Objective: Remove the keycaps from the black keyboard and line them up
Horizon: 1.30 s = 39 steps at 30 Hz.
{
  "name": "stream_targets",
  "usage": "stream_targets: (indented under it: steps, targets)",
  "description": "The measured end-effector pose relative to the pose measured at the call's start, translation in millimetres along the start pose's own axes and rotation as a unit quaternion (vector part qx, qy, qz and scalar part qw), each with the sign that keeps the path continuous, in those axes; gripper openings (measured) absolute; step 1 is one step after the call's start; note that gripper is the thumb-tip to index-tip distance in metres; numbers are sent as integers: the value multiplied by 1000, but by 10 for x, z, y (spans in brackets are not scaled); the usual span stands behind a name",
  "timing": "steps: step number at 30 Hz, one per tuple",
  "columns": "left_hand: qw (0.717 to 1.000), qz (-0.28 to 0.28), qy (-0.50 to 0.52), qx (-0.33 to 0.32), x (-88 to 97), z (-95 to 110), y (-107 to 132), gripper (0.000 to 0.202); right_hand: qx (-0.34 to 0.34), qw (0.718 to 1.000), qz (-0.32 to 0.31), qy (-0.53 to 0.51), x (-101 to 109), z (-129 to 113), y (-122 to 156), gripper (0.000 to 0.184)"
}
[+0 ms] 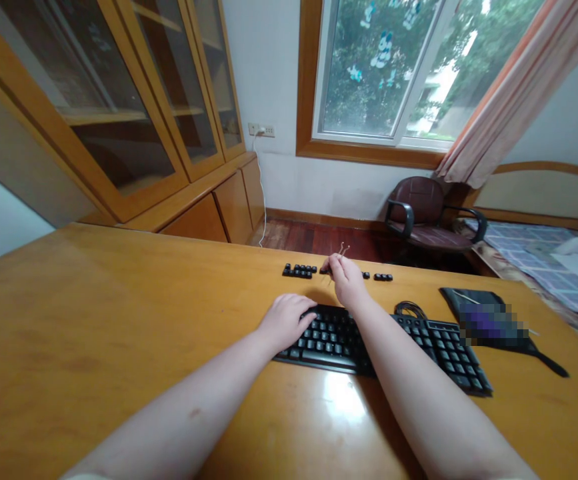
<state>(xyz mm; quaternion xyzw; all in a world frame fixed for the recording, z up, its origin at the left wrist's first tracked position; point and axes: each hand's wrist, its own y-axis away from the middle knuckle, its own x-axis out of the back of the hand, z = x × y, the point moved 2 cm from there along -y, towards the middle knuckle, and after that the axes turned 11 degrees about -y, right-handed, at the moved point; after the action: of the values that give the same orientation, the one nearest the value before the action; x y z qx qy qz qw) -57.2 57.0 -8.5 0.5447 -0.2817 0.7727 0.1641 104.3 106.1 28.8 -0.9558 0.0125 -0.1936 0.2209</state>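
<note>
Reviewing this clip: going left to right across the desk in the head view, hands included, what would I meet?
Left hand → right hand → coiled black cable → black pouch.

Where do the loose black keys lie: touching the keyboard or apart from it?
Apart. The head view shows a strip of bare desk between the loose black keys, near the far edge, and the keyboard.

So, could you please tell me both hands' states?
Left hand: open, on the long black keyboard.
Right hand: closed, holding a thin brownish wire tool.
</note>
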Motion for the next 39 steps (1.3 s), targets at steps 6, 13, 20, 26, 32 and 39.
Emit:
stream_targets:
  steps: [6, 13, 20, 26, 32, 39]
  targets:
    - [999, -13, -28, 20, -19, 33, 4, 44, -150, 978, -120, -77, 55, 151, 334, 16]
    - [996, -37, -16, 79, -69, 156, -129, 41, -171, 973, -138, -70, -22, 292, 396, 20]
    - [998, -20, 18, 62, -156, 213, -122, 32, -21, 981, -191, 38, 22, 147, 437, 22]
    - [997, -42, 55, 42, -112, 163, -125, 18, 58, 964, -253, 64, 10, 61, 494, 26]
    - [997, -33, 46, 46, -86, 193, -133, 16, 60, 967, -207, 134, 6, 126, 528, 27]
    - [995, -20, 63, 79, -94, 154, -152, 17, -142, 977, -70, -142, -31, 320, 467, 31]
